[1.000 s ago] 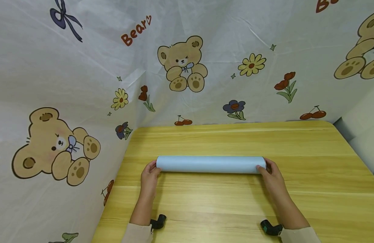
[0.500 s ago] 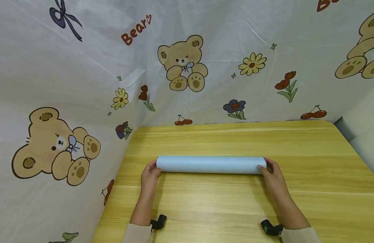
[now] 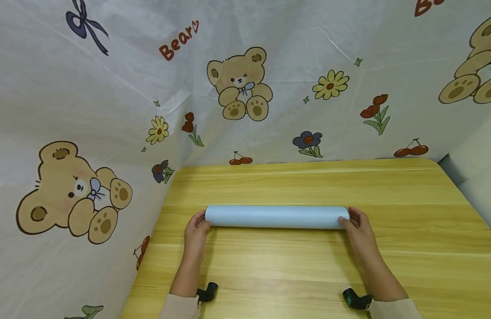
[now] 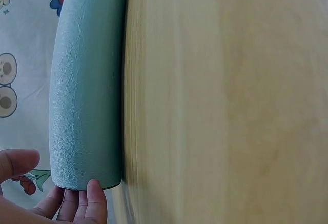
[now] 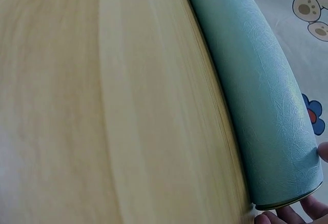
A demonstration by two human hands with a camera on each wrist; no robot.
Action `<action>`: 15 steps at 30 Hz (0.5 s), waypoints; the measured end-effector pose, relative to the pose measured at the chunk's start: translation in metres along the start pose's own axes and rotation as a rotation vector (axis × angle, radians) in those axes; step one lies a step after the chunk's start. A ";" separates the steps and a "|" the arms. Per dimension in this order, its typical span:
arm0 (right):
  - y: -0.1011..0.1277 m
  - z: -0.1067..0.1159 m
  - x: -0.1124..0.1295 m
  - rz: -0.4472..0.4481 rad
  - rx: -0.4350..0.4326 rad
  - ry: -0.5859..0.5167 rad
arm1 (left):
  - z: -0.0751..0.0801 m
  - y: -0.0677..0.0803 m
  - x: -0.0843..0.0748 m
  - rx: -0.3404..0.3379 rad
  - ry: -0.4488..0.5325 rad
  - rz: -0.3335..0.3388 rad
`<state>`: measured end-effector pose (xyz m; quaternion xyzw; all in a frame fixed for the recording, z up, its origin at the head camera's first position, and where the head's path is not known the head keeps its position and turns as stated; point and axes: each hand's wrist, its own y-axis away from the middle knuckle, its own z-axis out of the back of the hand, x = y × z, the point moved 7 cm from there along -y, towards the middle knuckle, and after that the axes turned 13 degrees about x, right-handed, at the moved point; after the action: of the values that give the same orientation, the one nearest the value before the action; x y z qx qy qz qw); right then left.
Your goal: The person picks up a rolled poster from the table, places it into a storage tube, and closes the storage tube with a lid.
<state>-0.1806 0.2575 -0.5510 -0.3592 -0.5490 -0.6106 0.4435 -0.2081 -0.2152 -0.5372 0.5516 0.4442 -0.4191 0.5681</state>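
While the pale blue roll lies flat across the wooden counter, one hand sits at each of its ends. The left hand is at the roll's left end, its fingers curled against the end rim and the thumb lying over the top of the tube, so it holds that end in a light pinch. The right hand mirrors it at the far end: its fingertips touch the rim of the roll's open end, with the thumb over the upper side. Between the two hands the roll stretches in a straight line, its crinkle-textured surface resting directly on the counter. Beyond the hands, past the far edge of the counter, hangs a white cloth printed with bears, flowers and cherries; it also runs along the outer side of the left hand. Both cream sleeves show at the near edge of the head view.
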 end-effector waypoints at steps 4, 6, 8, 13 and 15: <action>0.000 0.000 0.000 -0.006 0.007 -0.003 | 0.002 -0.001 0.001 -0.004 0.000 0.001; 0.000 0.000 -0.001 -0.010 0.012 0.002 | 0.002 0.000 0.000 -0.003 -0.002 0.000; 0.000 0.000 0.000 -0.010 0.014 0.010 | 0.003 0.001 -0.001 -0.001 -0.008 -0.001; 0.002 0.003 0.003 0.004 0.007 0.024 | 0.005 0.003 -0.003 -0.003 -0.024 -0.002; 0.003 0.005 0.005 0.015 0.002 0.030 | 0.007 0.004 -0.005 -0.006 -0.031 -0.006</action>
<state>-0.1799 0.2613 -0.5447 -0.3539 -0.5401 -0.6120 0.4567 -0.2053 -0.2218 -0.5315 0.5422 0.4382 -0.4280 0.5751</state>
